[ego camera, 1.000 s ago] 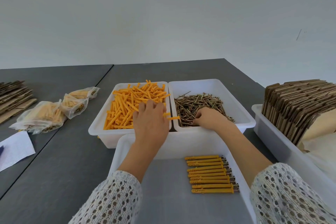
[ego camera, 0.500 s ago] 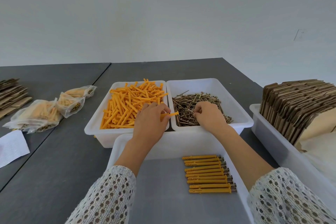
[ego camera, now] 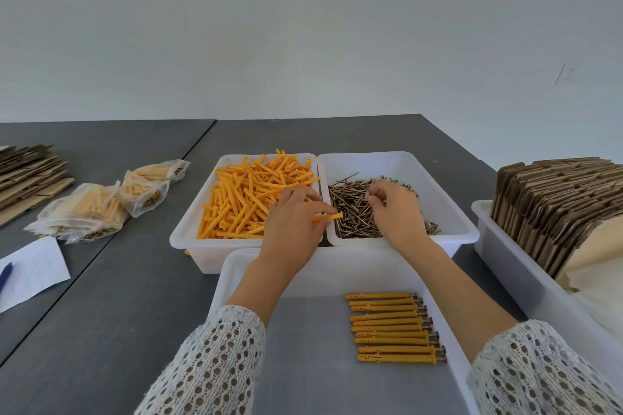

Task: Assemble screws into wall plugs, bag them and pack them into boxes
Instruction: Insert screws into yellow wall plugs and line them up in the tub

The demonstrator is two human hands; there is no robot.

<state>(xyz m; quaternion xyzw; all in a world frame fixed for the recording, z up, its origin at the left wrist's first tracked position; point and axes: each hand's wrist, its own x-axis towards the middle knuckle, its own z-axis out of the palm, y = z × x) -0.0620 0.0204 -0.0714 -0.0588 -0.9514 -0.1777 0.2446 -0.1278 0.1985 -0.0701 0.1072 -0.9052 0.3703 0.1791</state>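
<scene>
Nearest, assembled plugs (ego camera: 394, 328) lie rowed in the front tray (ego camera: 236, 266). Beyond, the left hand (ego camera: 290, 229) pinches an orange wall plug (ego camera: 328, 217) — the right hand (ego camera: 394, 209) pinches a screw (ego camera: 371, 189) over the screw bin (ego camera: 451, 209).

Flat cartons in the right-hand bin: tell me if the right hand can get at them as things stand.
Probably yes: the cartons stand uncovered in their bin, nothing between, though the right hand pinches a screw.
</scene>
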